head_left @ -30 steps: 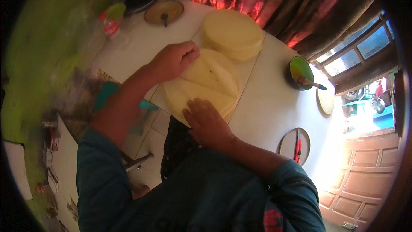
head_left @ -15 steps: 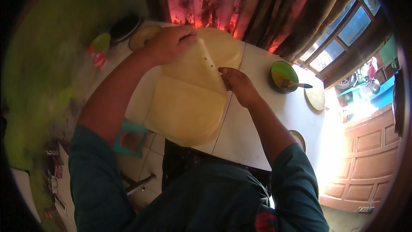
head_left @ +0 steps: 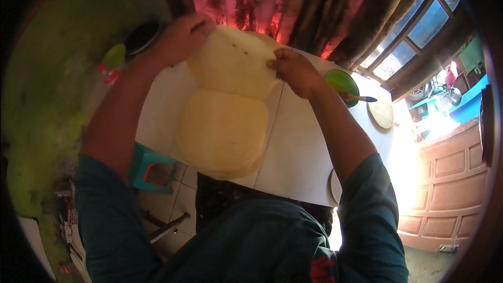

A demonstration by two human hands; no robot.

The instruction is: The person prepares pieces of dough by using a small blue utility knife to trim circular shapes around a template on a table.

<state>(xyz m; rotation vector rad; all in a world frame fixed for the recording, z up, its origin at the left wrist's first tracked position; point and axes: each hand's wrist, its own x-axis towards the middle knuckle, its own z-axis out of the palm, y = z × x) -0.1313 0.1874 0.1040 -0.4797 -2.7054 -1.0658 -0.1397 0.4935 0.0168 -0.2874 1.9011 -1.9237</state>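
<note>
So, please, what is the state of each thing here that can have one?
Pale sheet: raised, spread open
Left hand: closed on the sheet, slightly blurred
Right hand: pinching the sheet's right edge
Front sheet stack: lying flat
Green bowl: upright
Brush: resting in the bowl
Curtain: hanging in folds

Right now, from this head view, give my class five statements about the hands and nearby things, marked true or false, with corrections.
1. The left hand has its grip on a thin pale-yellow sheet. True.
2. The right hand holds the blue-tipped brush. False: its grip is on the sheet's edge.
3. The brush rests in a round green bowl. True.
4. The teal plastic stool is on the person's right. False: it is on the left.
5. A flat round pale-yellow disc lies right of the bowl, on the white table. True.
</note>
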